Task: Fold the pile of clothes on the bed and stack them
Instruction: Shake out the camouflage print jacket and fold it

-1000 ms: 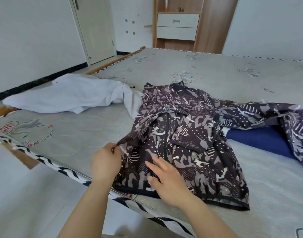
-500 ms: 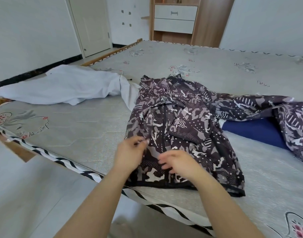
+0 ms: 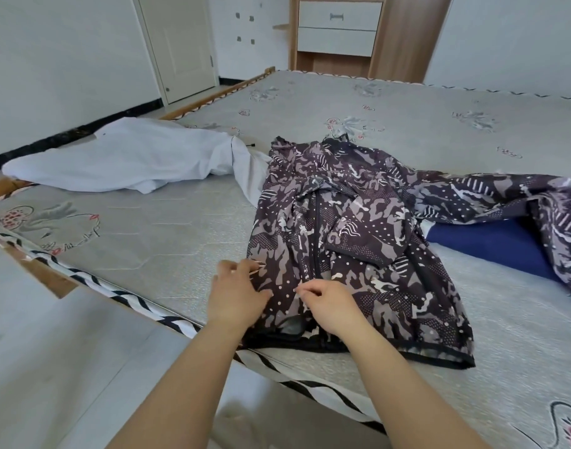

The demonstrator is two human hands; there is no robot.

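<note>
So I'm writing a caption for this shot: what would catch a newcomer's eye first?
The dark patterned jacket spread at the near edge of the bed, with the left hand and right hand on its lower front. Next, the white garment lying crumpled to its left, and the navy blue cloth partly under the jacket's sleeve on the right.

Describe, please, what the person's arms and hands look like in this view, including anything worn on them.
Both forearms are bare up to the bottom edge of the picture: no sleeves or cuffs show. The left hand and right hand wear no gloves, and no rings, watch or bracelets are visible. The fingernails look short and unpainted, though the picture is too soft to be sure.
</note>
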